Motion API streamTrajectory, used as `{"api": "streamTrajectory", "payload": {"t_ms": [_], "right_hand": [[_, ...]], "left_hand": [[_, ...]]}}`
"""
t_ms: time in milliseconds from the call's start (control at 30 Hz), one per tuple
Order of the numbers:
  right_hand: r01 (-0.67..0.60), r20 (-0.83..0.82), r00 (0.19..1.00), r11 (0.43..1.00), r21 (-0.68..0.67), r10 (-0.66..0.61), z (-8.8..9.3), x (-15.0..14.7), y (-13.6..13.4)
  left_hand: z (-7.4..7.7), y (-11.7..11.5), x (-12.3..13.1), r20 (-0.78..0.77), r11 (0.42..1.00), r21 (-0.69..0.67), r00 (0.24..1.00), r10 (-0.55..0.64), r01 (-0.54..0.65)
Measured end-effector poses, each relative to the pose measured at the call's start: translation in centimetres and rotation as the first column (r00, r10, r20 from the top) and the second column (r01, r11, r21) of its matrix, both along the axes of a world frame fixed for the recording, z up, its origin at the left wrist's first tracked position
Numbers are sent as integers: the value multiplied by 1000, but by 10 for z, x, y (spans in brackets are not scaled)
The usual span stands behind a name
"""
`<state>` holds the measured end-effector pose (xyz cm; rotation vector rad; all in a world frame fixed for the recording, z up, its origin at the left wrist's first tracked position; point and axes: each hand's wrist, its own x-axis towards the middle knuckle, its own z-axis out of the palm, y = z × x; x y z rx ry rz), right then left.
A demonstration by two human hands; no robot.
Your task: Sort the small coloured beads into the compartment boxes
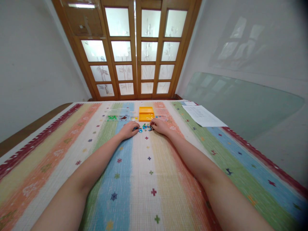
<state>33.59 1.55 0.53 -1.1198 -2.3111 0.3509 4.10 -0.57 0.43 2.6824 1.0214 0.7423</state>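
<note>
A small pile of tiny blue, green and dark pieces [145, 127] lies on the striped tablecloth between my hands. My left hand [129, 130] rests at the pile's left side, its fingers curled together beside some blue bits. On the opposite side my right hand [159, 125] has its thumb and fingers closed at the dark pieces. Whatever either hand pinches is too small to make out. Just beyond the pile stands an open orange box [146, 109] with small light pieces inside.
Left of the box is a clear container with green pieces [112, 117] and dark red pieces [123, 117] in its compartments. Another clear container [161, 118] lies partly behind my right hand. Printed paper [203, 115] lies at the right, near the tablecloth's [141, 166] edge.
</note>
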Motion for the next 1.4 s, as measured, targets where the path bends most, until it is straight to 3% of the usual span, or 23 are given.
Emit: {"api": "streamTrajectory", "payload": {"t_ms": [200,500,700,867,1200,1400], "right_hand": [[-125,62,990,992,-8,125,5,8,-4],[-23,4,1000,999,32,23,-9,1,0],[-70,36,997,997,22,69,-2,3,-6],[-31,47,998,1000,-1,31,3,-2,-11],[-60,11,998,998,-20,60,2,-6,-7],[208,-212,955,978,-17,-207,0,-2,-1]], "left_hand": [[-1,1,-2,18,1000,18,1000,22,-22],[-4,3,-4,27,996,18,996,87,-88],[-5,4,-4,22,995,23,995,95,-96],[-5,5,-5,15,992,7,991,129,-129],[-7,6,-7,28,991,32,991,131,-131],[-6,7,-9,8,990,18,990,138,-138]]}}
